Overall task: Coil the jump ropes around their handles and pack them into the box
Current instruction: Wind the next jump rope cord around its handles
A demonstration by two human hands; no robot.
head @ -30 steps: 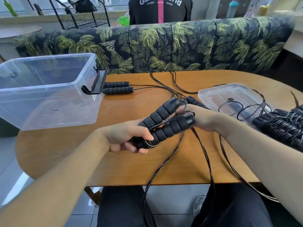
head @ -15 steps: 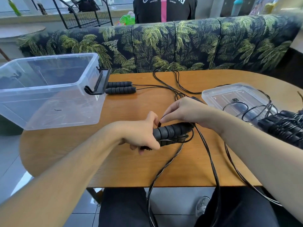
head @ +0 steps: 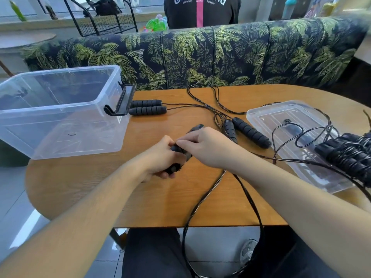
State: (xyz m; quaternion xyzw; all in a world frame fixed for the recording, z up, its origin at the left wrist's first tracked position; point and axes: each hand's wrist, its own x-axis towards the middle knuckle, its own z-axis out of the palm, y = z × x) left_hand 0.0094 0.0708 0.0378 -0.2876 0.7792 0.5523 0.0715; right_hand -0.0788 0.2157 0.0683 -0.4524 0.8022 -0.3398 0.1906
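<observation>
A rounded wooden table [head: 84, 189] fills the middle of the view, its near edge curving above the person's dark-trousered lap, with grey tiled floor showing to the left and below. Behind the far edge runs a bench sofa [head: 220, 57] in dark palm-leaf fabric; beyond it stand a black wire rack [head: 104, 21] and another person in a black shirt.

The clear plastic box [head: 60, 115] sits at the table's left end, overhanging the edge, its black latch handle [head: 120, 105] swung out toward the right. Just beside that latch lie two black foam handles [head: 147, 106] side by side, their cords running off to the right. The clear lid [head: 267, 117] lies flat at the right end, with a bundle of already coiled ropes [head: 349, 157] resting on its right part and loose cord looped over it. Between the lid and the hands lies another pair of handles [head: 249, 132], angled apart.

Near the table's centre, the left hand [head: 160, 159] curls round the lower end of a held pair of handles [head: 182, 151], gripping it. The right hand [head: 202, 147] covers the upper part with fingers bent; it seems to pinch the cord against the handles, though the contact is hidden. The jump rope cord [head: 202, 199] trails from under the hands over the near edge and loops down by the lap. Bare tabletop lies open between the hands and the box.
</observation>
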